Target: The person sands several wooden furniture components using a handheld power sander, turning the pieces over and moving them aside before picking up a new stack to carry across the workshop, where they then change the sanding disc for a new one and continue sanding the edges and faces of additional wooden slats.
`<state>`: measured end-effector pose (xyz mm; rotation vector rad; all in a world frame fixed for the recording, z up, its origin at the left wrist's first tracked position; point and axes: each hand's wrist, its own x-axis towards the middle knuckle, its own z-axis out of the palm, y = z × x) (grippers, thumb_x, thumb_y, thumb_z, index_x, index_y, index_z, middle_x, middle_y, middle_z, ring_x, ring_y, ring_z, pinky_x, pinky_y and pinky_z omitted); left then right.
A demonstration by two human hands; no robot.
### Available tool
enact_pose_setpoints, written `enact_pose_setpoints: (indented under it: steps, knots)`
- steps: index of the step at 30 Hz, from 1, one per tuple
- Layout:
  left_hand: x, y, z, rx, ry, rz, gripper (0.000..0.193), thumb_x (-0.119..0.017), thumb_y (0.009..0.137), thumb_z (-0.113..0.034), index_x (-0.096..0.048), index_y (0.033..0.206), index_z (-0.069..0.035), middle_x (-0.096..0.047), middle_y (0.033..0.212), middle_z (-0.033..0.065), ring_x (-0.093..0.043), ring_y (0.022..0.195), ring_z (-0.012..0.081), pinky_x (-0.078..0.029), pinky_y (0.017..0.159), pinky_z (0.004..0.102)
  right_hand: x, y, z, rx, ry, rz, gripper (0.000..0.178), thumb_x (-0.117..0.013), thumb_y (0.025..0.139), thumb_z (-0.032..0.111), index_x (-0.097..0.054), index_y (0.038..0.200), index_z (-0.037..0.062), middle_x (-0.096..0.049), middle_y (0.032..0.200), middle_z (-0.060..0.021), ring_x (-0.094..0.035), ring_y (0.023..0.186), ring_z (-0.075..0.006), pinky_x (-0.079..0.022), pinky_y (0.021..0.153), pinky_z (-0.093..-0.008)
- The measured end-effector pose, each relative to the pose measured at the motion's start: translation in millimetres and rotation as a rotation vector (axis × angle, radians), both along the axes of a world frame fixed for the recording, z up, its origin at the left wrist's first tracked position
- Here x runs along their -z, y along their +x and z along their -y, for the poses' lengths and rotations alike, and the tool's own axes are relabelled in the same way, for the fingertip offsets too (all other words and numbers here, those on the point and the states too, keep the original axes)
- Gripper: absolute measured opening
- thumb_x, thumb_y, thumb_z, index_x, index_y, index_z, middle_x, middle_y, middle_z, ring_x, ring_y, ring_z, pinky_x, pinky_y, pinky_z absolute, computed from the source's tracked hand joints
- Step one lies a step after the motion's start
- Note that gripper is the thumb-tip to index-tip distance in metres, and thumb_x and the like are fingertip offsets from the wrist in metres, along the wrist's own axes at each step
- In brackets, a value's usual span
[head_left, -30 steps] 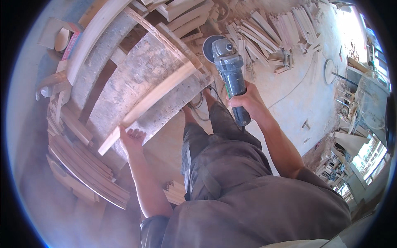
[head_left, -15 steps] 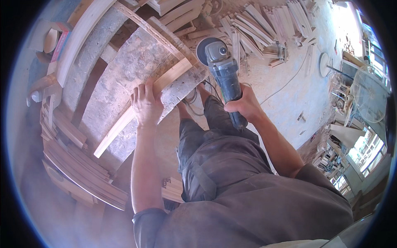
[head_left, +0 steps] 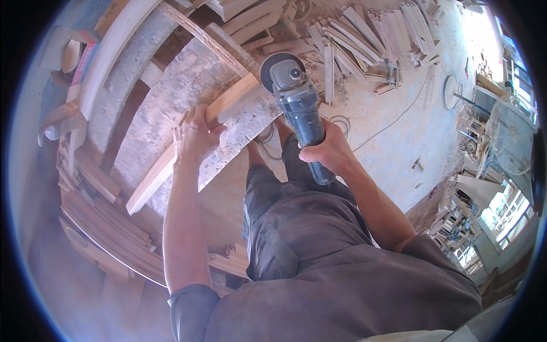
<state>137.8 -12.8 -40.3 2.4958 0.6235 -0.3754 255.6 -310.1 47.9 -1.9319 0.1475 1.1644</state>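
Note:
A pale wooden strip [head_left: 235,97] lies slantwise on a worn, blotchy workbench top [head_left: 156,102]. My left hand [head_left: 195,137] grips it near its middle, fingers over the far side and thumb out to the right. In my right hand [head_left: 330,149] is a dark angle grinder [head_left: 303,114], held by its body. The grinder's round disc [head_left: 269,67] is at the upper left of the tool, close to the strip's far end; whether they touch I cannot tell. A thin batten [head_left: 205,39] on the bench meets the strip near that end.
Piles of cut wood [head_left: 353,43] lie on the floor beyond the bench. Stacked boards [head_left: 105,222] are at the left. A cable [head_left: 393,122] runs across the floor [head_left: 382,165]. At the right stands a fan [head_left: 509,137].
The angle grinder has moved left with my right hand, its disc nearer the strip's end. My left hand has shifted slightly left, and the strip has moved a little with it.

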Motion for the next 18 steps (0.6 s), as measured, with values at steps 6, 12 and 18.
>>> enact_pose_setpoints:
  steps: [6, 12, 18]
  knots:
    - [-6.2, 4.2, -0.9, -0.022, -0.045, -0.088, 0.055, -0.090, 0.077, -0.029, -0.066, 0.122, -0.009, -0.071, 0.115, 0.0138, -0.067, 0.114, 0.0384, -0.054, 0.094, 0.0524, -4.5, -3.7, -5.1, 0.058, -0.006, -0.063, 0.047, -0.081, 0.064, 0.013, -0.068, 0.107, 0.0011, -0.069, 0.090, -0.0075, -0.066, 0.081, -0.0196, -0.054, 0.078, -0.0349]
    - [-13.3, 7.9, -0.4, 0.000, -0.036, -0.095, 0.054, -0.089, 0.077, -0.028, -0.066, 0.121, -0.008, -0.071, 0.117, 0.0126, -0.067, 0.114, 0.0356, -0.054, 0.094, 0.0514, -5.7, -2.9, -6.1, 0.050, -0.024, -0.038, 0.049, -0.081, 0.065, 0.010, -0.067, 0.111, -0.0001, -0.071, 0.094, -0.0080, -0.067, 0.082, -0.0173, -0.054, 0.076, -0.0338]
    - [-10.9, 6.3, -0.7, 0.007, -0.024, -0.075, 0.055, -0.090, 0.077, -0.029, -0.065, 0.122, -0.008, -0.071, 0.118, 0.0121, -0.067, 0.115, 0.0352, -0.054, 0.096, 0.0503, -2.5, -4.4, -5.3, 0.031, 0.006, -0.075, 0.048, -0.081, 0.065, 0.009, -0.067, 0.110, -0.0009, -0.071, 0.095, -0.0083, -0.068, 0.085, -0.0179, -0.054, 0.078, -0.0342]
